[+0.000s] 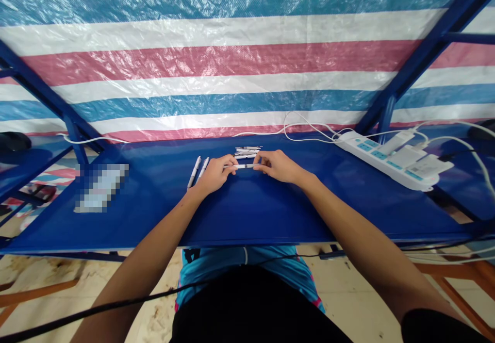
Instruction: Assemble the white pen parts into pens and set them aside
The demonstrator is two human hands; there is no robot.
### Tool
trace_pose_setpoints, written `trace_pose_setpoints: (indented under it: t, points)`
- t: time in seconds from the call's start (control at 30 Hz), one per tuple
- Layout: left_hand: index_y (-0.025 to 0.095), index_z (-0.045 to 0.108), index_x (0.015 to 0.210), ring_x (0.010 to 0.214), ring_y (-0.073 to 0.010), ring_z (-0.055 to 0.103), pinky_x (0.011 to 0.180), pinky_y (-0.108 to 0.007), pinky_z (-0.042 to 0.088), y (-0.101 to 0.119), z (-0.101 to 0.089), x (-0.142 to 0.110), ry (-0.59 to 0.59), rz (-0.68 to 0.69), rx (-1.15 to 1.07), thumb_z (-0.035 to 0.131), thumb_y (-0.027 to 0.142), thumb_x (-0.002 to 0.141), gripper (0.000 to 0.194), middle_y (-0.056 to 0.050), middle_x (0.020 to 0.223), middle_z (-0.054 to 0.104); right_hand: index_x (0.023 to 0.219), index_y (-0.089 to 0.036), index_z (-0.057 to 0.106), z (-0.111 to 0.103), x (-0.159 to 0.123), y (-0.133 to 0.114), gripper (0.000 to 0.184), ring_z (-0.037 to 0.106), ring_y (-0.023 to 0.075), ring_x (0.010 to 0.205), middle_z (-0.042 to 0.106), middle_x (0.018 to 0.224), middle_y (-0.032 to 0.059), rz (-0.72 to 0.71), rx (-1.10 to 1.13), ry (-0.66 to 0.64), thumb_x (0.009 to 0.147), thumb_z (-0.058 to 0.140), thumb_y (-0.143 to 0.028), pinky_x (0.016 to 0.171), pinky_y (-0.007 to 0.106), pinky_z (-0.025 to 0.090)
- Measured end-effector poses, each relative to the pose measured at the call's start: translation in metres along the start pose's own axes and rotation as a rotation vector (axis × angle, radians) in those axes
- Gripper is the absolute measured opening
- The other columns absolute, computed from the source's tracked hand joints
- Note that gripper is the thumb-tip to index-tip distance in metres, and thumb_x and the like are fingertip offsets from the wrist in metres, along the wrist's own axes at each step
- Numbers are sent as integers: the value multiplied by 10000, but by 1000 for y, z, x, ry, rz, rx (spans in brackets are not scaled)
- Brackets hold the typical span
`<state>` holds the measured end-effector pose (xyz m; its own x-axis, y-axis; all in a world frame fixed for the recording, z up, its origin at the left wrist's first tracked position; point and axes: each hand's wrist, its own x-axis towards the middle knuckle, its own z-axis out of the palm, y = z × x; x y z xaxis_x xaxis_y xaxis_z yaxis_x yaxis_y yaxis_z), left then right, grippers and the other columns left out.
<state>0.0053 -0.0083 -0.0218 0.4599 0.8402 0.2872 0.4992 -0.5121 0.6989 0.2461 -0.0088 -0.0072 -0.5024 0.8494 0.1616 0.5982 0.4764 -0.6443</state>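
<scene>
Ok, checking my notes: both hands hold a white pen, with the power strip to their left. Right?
No: the white power strip lies to the right of the left hand and right hand, not their left, as the head view shows. Those hands do hold a white pen.

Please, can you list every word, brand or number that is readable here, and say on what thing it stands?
No word or number can be read.
White pen, other pens: any print is too small to read.
Power strip, plug adapters: no legible marks.
White object: pixelated, unreadable.
</scene>
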Motion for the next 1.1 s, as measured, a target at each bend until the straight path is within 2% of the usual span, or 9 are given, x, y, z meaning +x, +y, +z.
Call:
trace_pose_setpoints:
  t: [0.27, 0.9, 1.1]
  points:
    - [220, 663, 901, 765, -226, 743, 816, -333, 571, 0, 0, 1, 3, 14, 43, 561, 296, 925, 129, -21, 768, 774, 877, -190, 664, 0, -1, 1, 144, 568, 143, 577, 640, 616, -17, -23, -34, -11, 969, 599, -280, 669, 256, 379]
    - [224, 695, 892, 819, -228, 741, 851, -325, 566, 1, -1, 1, 16, 26, 79, 565, 293, 918, 150, -20, 821, 788, 751, -194, 627, -1, -1, -2, 306, 565, 136, 592, 600, 605, -11, -27, -46, -90, 997, 451, -245, 709, 260, 391]
    - [229, 689, 888, 889, -235, 741, 883, -337, 567, 2, -1, 2, 15, 29, 88, 598, 287, 887, 107, -26, 929, 797, 660, -202, 578, -2, 0, -5, 382, 535, 133, 579, 573, 588, -13, -43, -93, -104, 996, 399, -221, 705, 265, 374]
